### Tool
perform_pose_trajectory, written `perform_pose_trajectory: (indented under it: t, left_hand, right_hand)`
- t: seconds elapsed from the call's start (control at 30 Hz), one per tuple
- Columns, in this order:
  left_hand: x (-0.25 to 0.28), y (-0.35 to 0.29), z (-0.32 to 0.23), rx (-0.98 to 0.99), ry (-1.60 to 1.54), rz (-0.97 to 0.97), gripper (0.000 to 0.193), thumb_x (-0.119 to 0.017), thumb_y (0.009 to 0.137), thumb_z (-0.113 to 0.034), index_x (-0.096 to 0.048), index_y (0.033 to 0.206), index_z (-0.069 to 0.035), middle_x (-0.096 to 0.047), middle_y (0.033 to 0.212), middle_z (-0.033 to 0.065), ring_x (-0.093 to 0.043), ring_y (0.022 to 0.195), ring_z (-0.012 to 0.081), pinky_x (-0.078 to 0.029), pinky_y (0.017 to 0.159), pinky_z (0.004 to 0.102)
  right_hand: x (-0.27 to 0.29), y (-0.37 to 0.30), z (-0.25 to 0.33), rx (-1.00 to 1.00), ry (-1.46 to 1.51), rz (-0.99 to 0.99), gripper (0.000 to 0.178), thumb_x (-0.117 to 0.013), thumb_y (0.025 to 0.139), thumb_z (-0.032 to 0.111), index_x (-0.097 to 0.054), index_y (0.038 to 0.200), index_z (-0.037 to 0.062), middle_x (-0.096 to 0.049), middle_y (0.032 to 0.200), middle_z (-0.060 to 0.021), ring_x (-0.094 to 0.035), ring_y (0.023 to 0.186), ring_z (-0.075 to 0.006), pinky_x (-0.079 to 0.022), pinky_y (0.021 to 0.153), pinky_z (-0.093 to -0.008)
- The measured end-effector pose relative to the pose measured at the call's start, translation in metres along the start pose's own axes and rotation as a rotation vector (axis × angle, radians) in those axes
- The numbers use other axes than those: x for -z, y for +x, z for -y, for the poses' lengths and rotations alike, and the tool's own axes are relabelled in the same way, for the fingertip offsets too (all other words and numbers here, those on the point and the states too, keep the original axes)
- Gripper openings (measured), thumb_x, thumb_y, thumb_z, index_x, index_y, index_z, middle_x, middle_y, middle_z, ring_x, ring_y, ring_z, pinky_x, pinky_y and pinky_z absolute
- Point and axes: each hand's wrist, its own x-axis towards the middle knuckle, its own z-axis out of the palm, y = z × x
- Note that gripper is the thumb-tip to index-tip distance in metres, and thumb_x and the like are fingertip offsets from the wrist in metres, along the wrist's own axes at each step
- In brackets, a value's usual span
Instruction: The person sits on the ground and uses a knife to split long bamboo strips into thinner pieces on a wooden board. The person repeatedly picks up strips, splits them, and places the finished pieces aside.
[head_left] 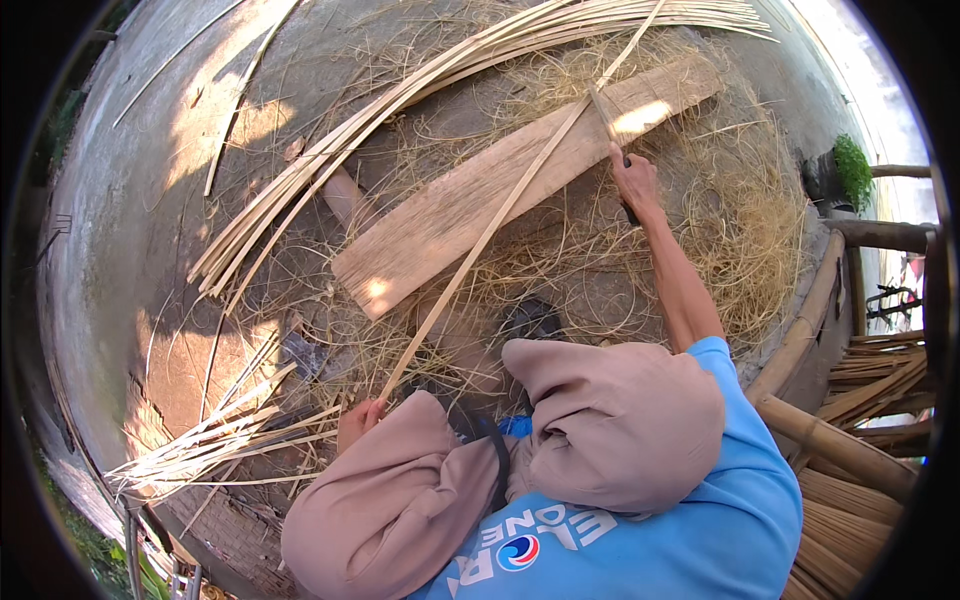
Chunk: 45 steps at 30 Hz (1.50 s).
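Observation:
A long pale bamboo strip [486,238] slants across a wide wooden plank [430,232]. Low by my left knee, my left hand [358,422] is closed on the strip's near end, its fingers partly hidden by the knee. My right hand [636,185] grips a knife [604,114] by its dark handle, arm stretched forward over the plank's far right part. The knife's blade lies against the strip; whether it cuts into it I cannot tell.
Beyond the plank lies a long bundle of bamboo strips [400,88]. More strips [230,435] are heaped at the lower left. Thin curled shavings [745,225] litter the ground. Bamboo poles [835,445] and stacked slats [850,530] stand at the right, near a green plant [853,172].

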Motion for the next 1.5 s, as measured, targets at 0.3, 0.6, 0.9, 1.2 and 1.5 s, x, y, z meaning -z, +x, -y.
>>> perform_pose_trajectory:
  t: [0.3,0.6,0.9,1.2,1.5]
  left_hand:
    - [0.0,0.093,-0.128,0.48,-0.631,0.664,0.05,-0.055,0.106,-0.052,-0.055,0.075,-0.012,-0.035,0.055,-0.0111,-0.023,0.044,0.0011,-0.016,0.039,0.0215]
    - [0.012,0.09,-0.088,0.521,-0.715,0.78,0.05,-0.058,0.104,-0.054,-0.053,0.074,-0.013,-0.034,0.056,-0.0097,-0.022,0.045,0.0023,-0.016,0.04,0.0211]
    - [0.108,-0.023,0.008,0.735,-0.484,0.62,0.045,-0.062,0.102,-0.051,-0.063,0.1,-0.006,-0.055,0.082,-0.0016,-0.049,0.077,0.0099,-0.038,0.071,0.0262]
    - [-0.007,0.097,-0.108,0.044,-0.524,0.418,0.052,-0.059,0.103,-0.053,-0.068,0.107,-0.002,-0.066,0.077,0.0031,-0.06,0.068,0.0101,-0.05,0.065,0.0271]
    - [0.038,0.085,-0.108,0.469,-0.526,0.609,0.054,-0.063,0.1,-0.057,-0.051,0.069,-0.014,-0.035,0.054,-0.0099,-0.026,0.043,0.0019,-0.018,0.04,0.0211]
  right_hand:
    - [-0.029,-0.237,0.102,0.442,0.062,0.554,0.058,-0.059,0.1,0.057,-0.064,0.085,0.001,-0.064,0.069,-0.0187,-0.068,0.068,-0.0359,-0.053,0.064,-0.0488]
    - [-0.01,-0.077,0.059,0.126,-0.056,0.129,0.065,-0.055,0.101,0.059,-0.065,0.08,-0.0021,-0.061,0.058,-0.0201,-0.065,0.057,-0.0322,-0.053,0.059,-0.0479]
    - [0.014,-0.05,0.031,0.111,-0.093,0.097,0.07,-0.055,0.099,0.064,-0.063,0.073,-0.0008,-0.063,0.061,-0.0227,-0.063,0.054,-0.0352,-0.047,0.053,-0.0498]
    - [-0.048,-0.154,0.086,0.06,0.198,0.29,0.065,-0.058,0.1,0.057,-0.063,0.078,-0.0041,-0.061,0.063,-0.0231,-0.06,0.059,-0.0384,-0.047,0.062,-0.0484]
    - [-0.005,-0.115,0.033,0.17,-0.099,0.223,0.062,-0.056,0.101,0.059,-0.065,0.087,-0.0002,-0.06,0.057,-0.0154,-0.064,0.056,-0.0351,-0.051,0.057,-0.0476]
